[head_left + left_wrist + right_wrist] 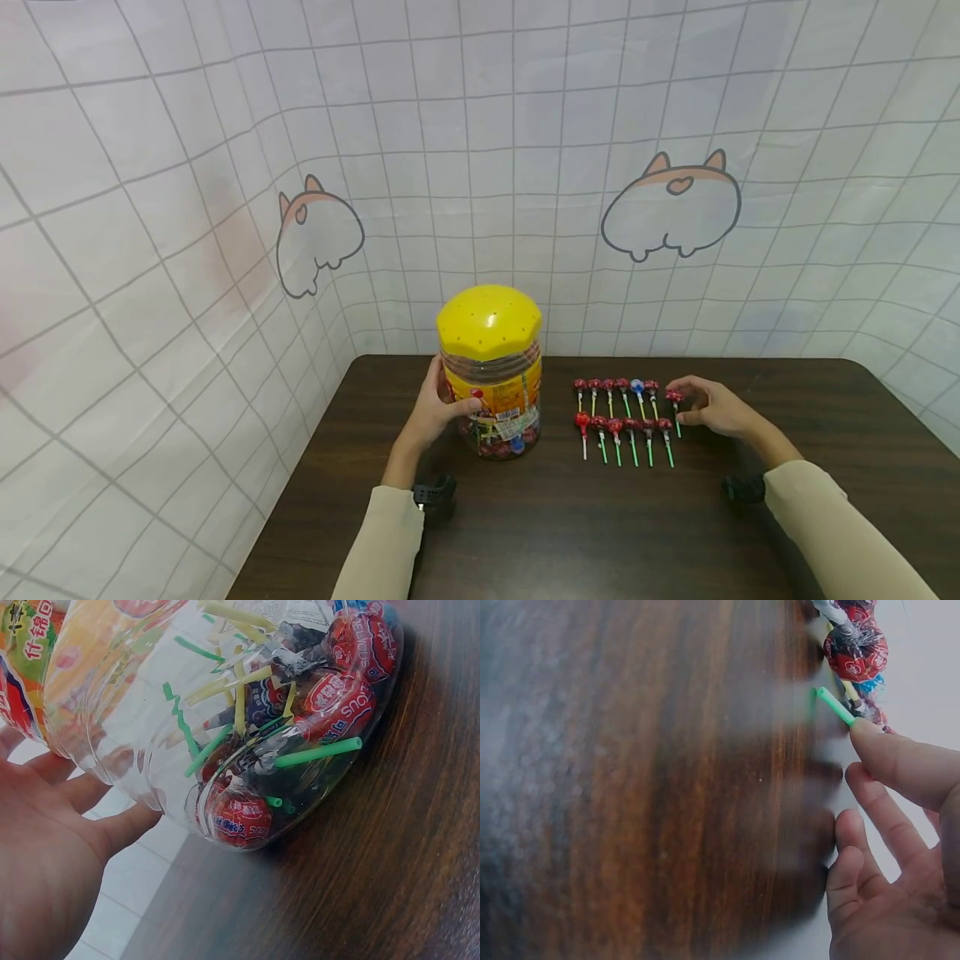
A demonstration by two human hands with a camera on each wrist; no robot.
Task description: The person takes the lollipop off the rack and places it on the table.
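A clear plastic jar (504,396) with a yellow lid (487,321) stands upright on the table. My left hand (433,412) holds its left side, thumb across the front label. In the left wrist view, wrapped lollipops (330,705) with green and yellow sticks lie in the jar's lower part. My right hand (716,408) pinches a red-wrapped lollipop (674,397) at the right end of the laid-out ones. Its green stick (835,706) shows by the thumb in the right wrist view; the fingers hide the rest of it.
Two rows of lollipops lie between jar and right hand: a back row (609,386) with one blue wrapper, and a front row (632,425), all red. The dark wooden table (585,533) reaches back to a white gridded curtain (555,208), which also hangs along the left.
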